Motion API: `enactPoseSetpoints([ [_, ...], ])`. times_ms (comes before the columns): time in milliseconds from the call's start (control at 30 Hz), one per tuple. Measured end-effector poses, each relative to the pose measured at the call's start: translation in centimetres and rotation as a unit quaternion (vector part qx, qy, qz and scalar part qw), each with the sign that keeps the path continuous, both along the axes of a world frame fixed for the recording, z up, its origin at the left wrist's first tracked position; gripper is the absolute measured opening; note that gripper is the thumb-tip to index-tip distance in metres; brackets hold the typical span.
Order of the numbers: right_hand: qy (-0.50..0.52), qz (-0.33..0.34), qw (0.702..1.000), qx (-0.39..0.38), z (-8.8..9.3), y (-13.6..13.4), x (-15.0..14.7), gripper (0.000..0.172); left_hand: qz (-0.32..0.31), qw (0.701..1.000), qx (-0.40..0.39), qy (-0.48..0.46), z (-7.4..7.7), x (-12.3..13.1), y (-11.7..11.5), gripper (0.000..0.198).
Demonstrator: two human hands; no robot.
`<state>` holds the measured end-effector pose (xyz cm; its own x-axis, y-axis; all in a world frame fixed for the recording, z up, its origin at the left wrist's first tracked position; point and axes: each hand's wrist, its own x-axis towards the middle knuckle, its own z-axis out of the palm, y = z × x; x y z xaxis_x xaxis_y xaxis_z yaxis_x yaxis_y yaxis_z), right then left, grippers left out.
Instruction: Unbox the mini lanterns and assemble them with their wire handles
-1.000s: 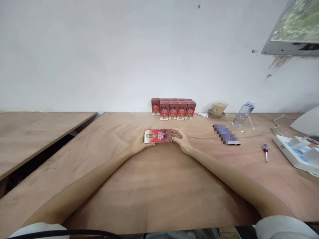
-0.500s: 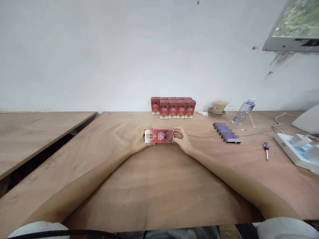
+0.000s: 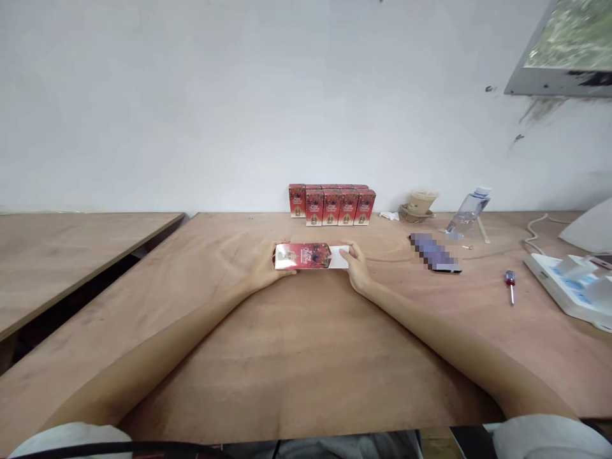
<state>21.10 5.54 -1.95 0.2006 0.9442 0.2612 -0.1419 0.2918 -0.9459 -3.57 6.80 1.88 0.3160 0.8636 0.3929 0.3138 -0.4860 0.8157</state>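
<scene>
Held box: one red printed carton, lying lengthwise left to right between the two hands, over the middle of the tabletop; whether it touches the surface cannot be told.
Carton, right end: a white piece projects from it; flap or inner part, cannot be told.
Left hand: left hand at the carton's left end, grip closed around it, thumb along the near edge.
Right hand: right hand at the white piece, grip grasping it, thumb on top.
Standing boxes: a group of red boxes with similar print, upright at the far side, close to the wall; four fronts in the near row, one more front visible at the left end of the row behind, other tops partly hidden.
Far right of the boxes: crumpled white tissue, then a lidded cup in a brownish holder, then a clear bottle, tilted.
Right of the hands: a phone-like slab, its face pixelated; farther right, a screwdriver, tip toward the near side.
Right edge: a white power strip with plugs seated; a white cable lies beyond it.
</scene>
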Motion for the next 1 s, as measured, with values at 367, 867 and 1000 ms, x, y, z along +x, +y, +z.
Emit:
enactPoseSetpoints([
  [367,-0.006,0.038,0.999,-0.012,0.3,-0.2,-0.5,0.058,0.007,0.999,0.005,-0.042,-1.3,-0.6,1.9,0.063],
  [867,-0.495,-0.185,0.806,0.266,2.1,-4.6,-1.9,0.021,0.013,0.998,-0.002,-0.066,-1.6,-0.5,2.0,0.067],
  [1000,-0.479,-0.172,0.828,0.234,2.2,-4.4,-1.7,0.022,0.004,0.998,0.004,-0.060,-1.3,-0.4,1.7,0.064],
])
